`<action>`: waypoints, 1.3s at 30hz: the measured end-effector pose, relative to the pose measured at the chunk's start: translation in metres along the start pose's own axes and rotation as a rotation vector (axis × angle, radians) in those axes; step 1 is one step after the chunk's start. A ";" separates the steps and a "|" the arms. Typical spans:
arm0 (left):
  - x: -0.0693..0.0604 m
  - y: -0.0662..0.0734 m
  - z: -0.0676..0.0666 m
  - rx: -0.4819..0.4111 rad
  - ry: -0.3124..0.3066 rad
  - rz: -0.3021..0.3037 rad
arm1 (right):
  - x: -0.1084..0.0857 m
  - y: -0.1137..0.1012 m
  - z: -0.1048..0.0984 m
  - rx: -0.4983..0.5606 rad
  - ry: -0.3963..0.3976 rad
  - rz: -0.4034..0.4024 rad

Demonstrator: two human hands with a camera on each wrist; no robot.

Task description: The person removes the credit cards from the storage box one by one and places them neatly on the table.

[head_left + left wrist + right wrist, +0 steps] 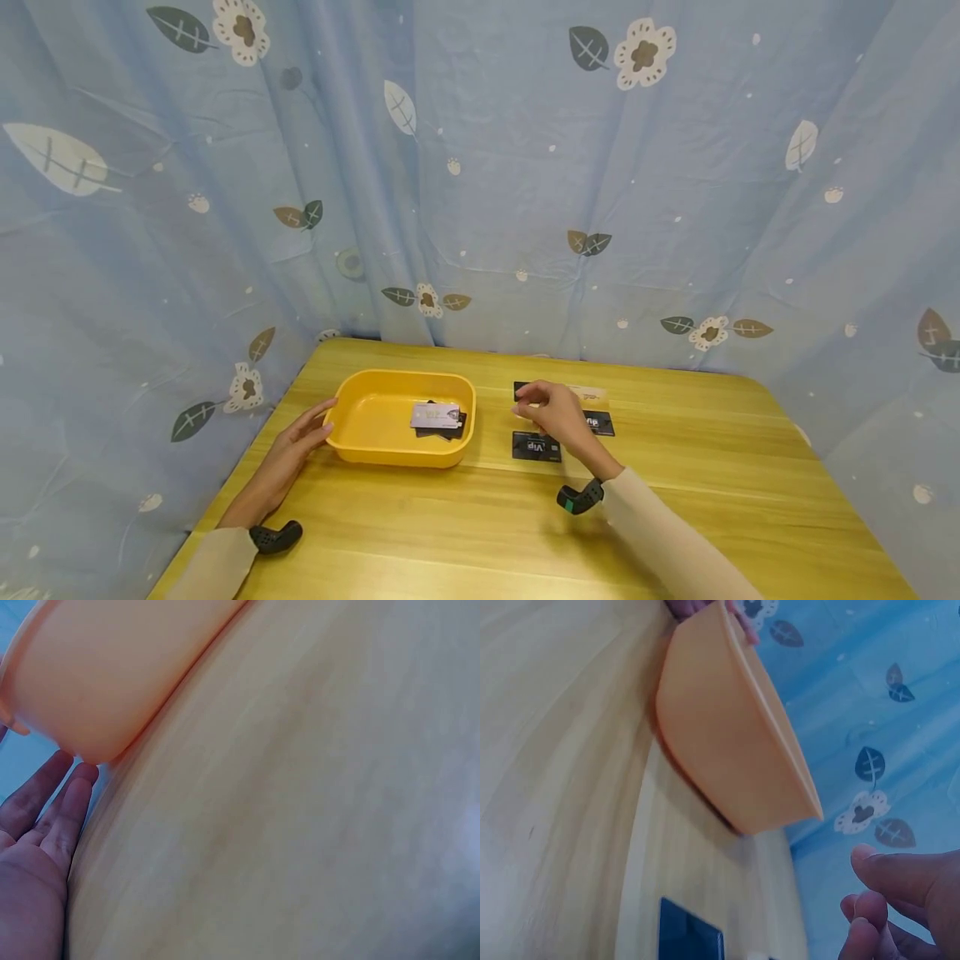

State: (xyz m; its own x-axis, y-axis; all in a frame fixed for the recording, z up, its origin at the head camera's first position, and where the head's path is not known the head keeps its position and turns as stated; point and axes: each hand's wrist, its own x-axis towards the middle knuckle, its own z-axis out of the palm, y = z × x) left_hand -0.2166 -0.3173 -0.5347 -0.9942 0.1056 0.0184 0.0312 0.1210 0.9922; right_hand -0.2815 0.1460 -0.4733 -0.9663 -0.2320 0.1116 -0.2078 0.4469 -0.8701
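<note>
At the left end of a yellow plastic bin (375,457), my left hand (288,454) rests with straight fingers against the wall and rim. In the left wrist view its fingers (71,806) touch the bin's outside. Over a group of cards to the bin's right hovers my right hand (555,412), fingers bent. The right wrist view shows a gap between thumb and fingers (866,930), with nothing visible in it. A black VIP card (536,447) lies nearest me. Another black card (602,422) and a gold card (591,396) lie partly behind the hand.
Inside the bin, a silver card (435,415) lies on top of dark cards (450,432). The wooden table (420,533) ends at a blue patterned curtain (487,167) behind and at both sides.
</note>
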 end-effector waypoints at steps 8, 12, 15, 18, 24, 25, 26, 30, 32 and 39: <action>-0.001 0.003 0.001 -0.003 -0.008 0.000 | 0.014 -0.016 0.016 0.001 -0.023 -0.047; 0.000 0.002 0.001 -0.001 -0.002 0.003 | 0.021 -0.023 0.025 0.016 -0.058 -0.064; 0.000 0.001 0.001 -0.006 -0.005 0.009 | 0.025 -0.029 0.033 0.020 -0.093 -0.070; 0.000 0.000 0.001 -0.007 -0.004 0.010 | 0.029 -0.037 0.042 0.020 -0.134 -0.086; 0.000 0.001 0.002 -0.005 -0.003 0.004 | 0.034 -0.051 0.060 0.021 -0.204 -0.122; 0.000 0.002 0.002 -0.004 -0.002 0.004 | 0.035 -0.053 0.063 0.020 -0.216 -0.128; -0.001 0.002 0.002 -0.003 -0.001 0.004 | 0.037 -0.054 0.066 0.019 -0.225 -0.136; -0.001 0.003 0.002 -0.006 0.003 0.001 | 0.043 -0.059 0.079 -0.012 -0.255 -0.156; -0.001 0.003 0.002 -0.009 0.003 0.000 | 0.046 -0.062 0.085 -0.045 -0.269 -0.155; -0.001 0.001 0.002 -0.021 -0.004 -0.001 | 0.052 -0.069 0.103 -0.213 -0.378 -0.079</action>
State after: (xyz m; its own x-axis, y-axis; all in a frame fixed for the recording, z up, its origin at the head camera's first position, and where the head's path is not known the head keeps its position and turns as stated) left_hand -0.2159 -0.3153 -0.5344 -0.9939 0.1092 0.0168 0.0278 0.1006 0.9945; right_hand -0.3019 0.0145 -0.4567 -0.8308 -0.5548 -0.0442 -0.3437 0.5739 -0.7433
